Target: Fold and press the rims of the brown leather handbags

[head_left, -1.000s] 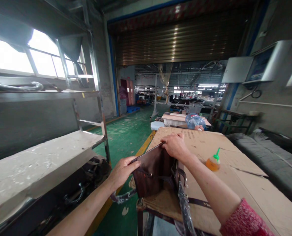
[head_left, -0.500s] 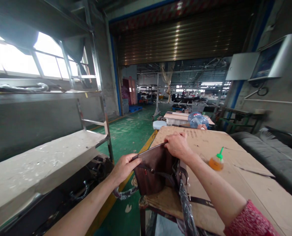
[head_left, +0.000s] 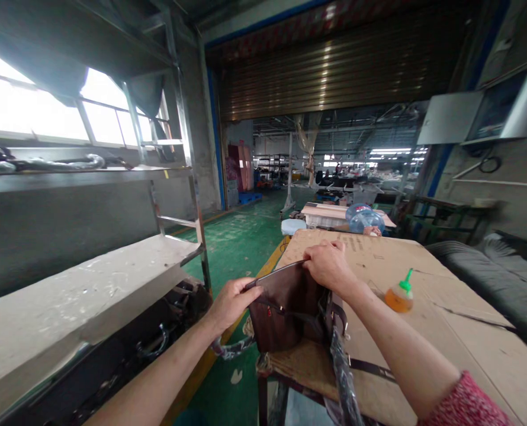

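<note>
A dark brown handbag (head_left: 276,325) stands at the near left corner of a cardboard-covered table (head_left: 392,248). My left hand (head_left: 234,302) pinches the left end of its upper edge, thumb on the near face. At the right end of that same edge, my right hand (head_left: 328,264) is closed on the rim. One plastic-wrapped handle (head_left: 234,349) hangs out on the left side, and another wrapped handle (head_left: 346,378) droops over the table's front. A dark strap (head_left: 372,368) lies on the cardboard to the right. The inside of the bag is hidden from me.
On the table to the right stands a squeeze bottle (head_left: 400,294) of orange liquid with a green nozzle. A metal rack (head_left: 203,260) with a pale shelf runs along the left. Beyond the table are a blue water jug (head_left: 365,219) and a stool (head_left: 293,226). Dark padded material (head_left: 489,278) lies at right.
The whole view has shifted slightly, so everything sits a little further right. Both hands keep their hold on the handbag's upper edge, with hardly any movement of the bag.
</note>
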Action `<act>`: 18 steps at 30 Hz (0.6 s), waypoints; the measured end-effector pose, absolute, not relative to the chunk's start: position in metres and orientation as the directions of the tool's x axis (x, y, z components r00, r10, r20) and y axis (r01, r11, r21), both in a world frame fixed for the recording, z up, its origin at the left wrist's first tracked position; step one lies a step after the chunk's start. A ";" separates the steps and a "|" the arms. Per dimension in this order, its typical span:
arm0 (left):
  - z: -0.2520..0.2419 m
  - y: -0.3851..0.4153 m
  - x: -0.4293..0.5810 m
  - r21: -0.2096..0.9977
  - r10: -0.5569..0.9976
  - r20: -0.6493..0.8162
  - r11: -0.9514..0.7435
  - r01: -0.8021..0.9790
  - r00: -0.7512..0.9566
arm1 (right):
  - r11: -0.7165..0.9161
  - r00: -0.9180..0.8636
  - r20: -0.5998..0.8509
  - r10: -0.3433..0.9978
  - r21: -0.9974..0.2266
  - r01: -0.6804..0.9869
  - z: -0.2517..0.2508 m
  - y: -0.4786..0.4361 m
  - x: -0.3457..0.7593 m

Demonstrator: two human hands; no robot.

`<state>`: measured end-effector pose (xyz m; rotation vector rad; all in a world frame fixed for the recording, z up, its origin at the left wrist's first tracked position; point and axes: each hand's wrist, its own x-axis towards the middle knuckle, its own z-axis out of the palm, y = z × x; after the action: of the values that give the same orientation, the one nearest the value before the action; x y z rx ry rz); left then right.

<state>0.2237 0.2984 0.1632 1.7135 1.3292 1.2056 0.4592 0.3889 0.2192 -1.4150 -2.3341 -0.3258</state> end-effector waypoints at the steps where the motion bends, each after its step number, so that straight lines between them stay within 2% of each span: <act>1: 0.163 0.298 0.224 0.883 0.959 0.280 -0.278 0.379 0.051 | 0.466 -0.416 0.445 0.793 -0.003 0.885 0.219 0.388 0.459; 8: 0.161 0.297 0.226 0.861 0.944 0.326 -0.272 0.430 -0.056 | 0.451 -0.408 0.438 0.801 0.005 0.892 0.221 0.385 0.459; 14: 0.162 0.300 0.226 0.839 0.940 0.338 -0.276 0.468 -0.053 | 0.438 -0.394 0.451 0.801 0.006 0.899 0.220 0.387 0.459; 18: 0.159 0.299 0.232 0.827 0.887 0.436 -0.331 0.454 -0.148 | 0.434 -0.387 0.451 0.804 -0.002 0.901 0.219 0.388 0.461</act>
<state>0.2320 0.2986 0.1589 1.7287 1.5084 1.4793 0.4606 0.3879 0.2194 -1.4492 -2.3063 -0.3428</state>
